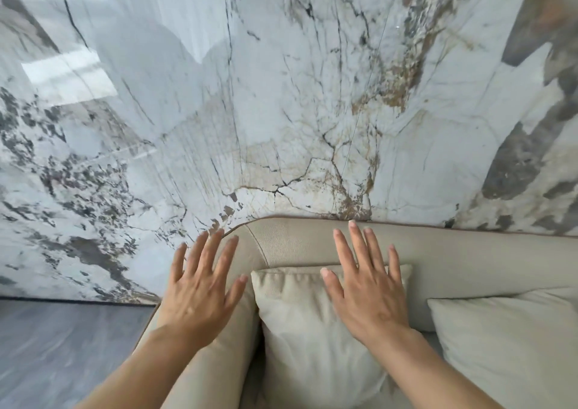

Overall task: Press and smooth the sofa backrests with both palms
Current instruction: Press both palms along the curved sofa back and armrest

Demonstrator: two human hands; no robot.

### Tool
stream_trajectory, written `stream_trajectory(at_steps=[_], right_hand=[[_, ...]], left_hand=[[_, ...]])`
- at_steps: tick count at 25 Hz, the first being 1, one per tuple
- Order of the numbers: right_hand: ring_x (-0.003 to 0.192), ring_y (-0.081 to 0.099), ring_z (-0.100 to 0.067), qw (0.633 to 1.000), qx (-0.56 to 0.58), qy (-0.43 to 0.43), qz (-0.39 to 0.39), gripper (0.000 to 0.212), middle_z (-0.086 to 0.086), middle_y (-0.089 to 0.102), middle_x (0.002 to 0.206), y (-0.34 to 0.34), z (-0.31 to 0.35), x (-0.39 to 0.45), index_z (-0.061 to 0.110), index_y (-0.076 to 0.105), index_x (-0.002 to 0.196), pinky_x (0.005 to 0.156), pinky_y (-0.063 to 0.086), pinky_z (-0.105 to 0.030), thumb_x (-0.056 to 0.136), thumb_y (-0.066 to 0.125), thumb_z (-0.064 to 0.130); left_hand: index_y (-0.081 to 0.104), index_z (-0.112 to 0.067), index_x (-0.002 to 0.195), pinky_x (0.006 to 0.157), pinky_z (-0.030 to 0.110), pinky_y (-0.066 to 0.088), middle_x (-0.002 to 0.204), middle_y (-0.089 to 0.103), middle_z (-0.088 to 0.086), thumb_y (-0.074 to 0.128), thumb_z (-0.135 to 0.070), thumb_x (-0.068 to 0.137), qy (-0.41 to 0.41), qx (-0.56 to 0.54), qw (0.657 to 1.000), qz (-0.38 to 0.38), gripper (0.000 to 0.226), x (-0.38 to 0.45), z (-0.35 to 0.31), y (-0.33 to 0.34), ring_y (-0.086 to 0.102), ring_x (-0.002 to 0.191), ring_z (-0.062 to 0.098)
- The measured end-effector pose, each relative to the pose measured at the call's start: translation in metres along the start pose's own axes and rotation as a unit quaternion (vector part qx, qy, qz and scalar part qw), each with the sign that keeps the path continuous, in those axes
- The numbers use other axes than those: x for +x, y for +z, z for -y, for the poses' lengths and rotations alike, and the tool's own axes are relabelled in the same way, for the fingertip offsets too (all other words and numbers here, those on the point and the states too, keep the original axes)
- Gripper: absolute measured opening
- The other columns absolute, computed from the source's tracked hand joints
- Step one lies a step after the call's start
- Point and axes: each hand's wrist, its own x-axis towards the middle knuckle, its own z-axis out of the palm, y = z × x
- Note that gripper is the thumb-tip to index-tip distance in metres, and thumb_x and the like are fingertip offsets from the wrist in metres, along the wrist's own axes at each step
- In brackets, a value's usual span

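The beige leather sofa backrest (453, 252) runs along the wall and curves at its left corner into the armrest (219, 355). My left hand (200, 289) is spread flat, palm down, over the rounded corner and armrest top. My right hand (366, 286) is spread flat too, fingers reaching the backrest top and palm over the upper edge of a cream cushion (312, 330). Both hands hold nothing. Whether the palms touch the surfaces or hover just above them I cannot tell.
A second cream cushion (506, 339) leans on the backrest at the right. A glossy white marble wall (281, 95) with dark and brown veins stands directly behind the sofa. Grey floor (62, 346) lies to the left of the armrest.
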Motion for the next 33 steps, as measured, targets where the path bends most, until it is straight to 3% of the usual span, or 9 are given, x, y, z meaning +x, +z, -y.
stream_trajectory(at_steps=[3,8,13,17,22,26,33], right_hand=[[0.147,-0.016,-0.016,1.0,0.004,0.023,-0.011,0.063,0.007,-0.023,0.157,-0.045,0.014,-0.012,0.032,-0.016,0.147,0.112,-0.021,-0.042,0.095,0.009,0.057],[0.146,-0.018,-0.016,0.996,-0.006,0.067,-0.05,0.066,0.007,-0.026,0.154,-0.129,0.045,-0.028,0.032,-0.025,0.142,0.115,-0.013,-0.046,0.094,0.013,0.056],[0.149,-0.006,-0.018,0.992,0.022,0.088,-0.091,0.065,0.004,-0.009,0.161,-0.179,0.06,-0.043,0.03,-0.008,0.15,0.116,-0.007,-0.047,0.095,0.015,0.055],[0.148,0.011,-0.023,0.988,0.046,0.106,-0.099,0.068,-0.002,0.011,0.162,-0.189,0.057,-0.063,0.026,0.012,0.153,0.117,0.009,-0.053,0.092,0.017,0.054],[0.148,0.011,-0.024,0.987,0.057,0.113,-0.103,0.068,-0.003,0.011,0.162,-0.189,0.049,-0.076,0.024,0.016,0.152,0.116,0.008,-0.054,0.091,0.02,0.053],[0.147,0.014,-0.025,0.98,0.042,0.155,-0.114,0.069,-0.005,0.014,0.162,-0.192,0.049,-0.075,0.022,0.021,0.152,0.115,0.012,-0.056,0.09,0.02,0.053],[0.149,-0.003,-0.02,0.955,-0.034,0.284,-0.074,0.07,0.002,-0.007,0.162,-0.164,0.082,-0.044,0.027,0.005,0.153,0.118,0.002,-0.052,0.089,0.009,0.057]], left_hand=[[0.034,-0.018,0.147,0.117,0.05,0.011,0.152,0.038,0.01,0.021,-0.056,0.092,-0.005,-0.008,1.0,-0.021,0.069,0.006,0.024,-0.051,0.026,0.143,0.03],[0.031,-0.019,0.148,0.117,0.054,0.011,0.153,0.035,0.011,0.021,-0.057,0.092,-0.005,-0.038,0.997,-0.063,0.068,0.022,0.059,-0.143,0.023,0.144,0.032],[0.031,-0.02,0.148,0.118,0.052,0.009,0.154,0.034,0.009,0.016,-0.061,0.091,-0.028,-0.068,0.996,-0.041,0.071,-0.008,0.057,-0.189,0.021,0.144,0.03],[0.031,-0.021,0.148,0.117,0.053,0.012,0.153,0.035,0.009,0.018,-0.061,0.09,-0.06,-0.071,0.995,-0.033,0.071,-0.045,0.049,-0.205,0.021,0.144,0.028],[0.023,-0.023,0.15,0.119,0.047,0.001,0.157,0.026,0.006,0.016,-0.06,0.089,-0.059,-0.057,0.995,-0.058,0.072,-0.04,0.041,-0.222,0.011,0.147,0.026],[0.021,-0.024,0.15,0.119,0.047,0.0,0.158,0.023,0.005,0.014,-0.061,0.089,-0.028,-0.097,0.993,-0.06,0.072,-0.01,0.037,-0.216,0.01,0.147,0.026],[0.028,-0.021,0.148,0.118,0.049,0.005,0.154,0.032,0.008,0.022,-0.056,0.09,0.101,-0.152,0.983,-0.029,0.068,0.092,0.06,-0.146,0.017,0.145,0.028]])
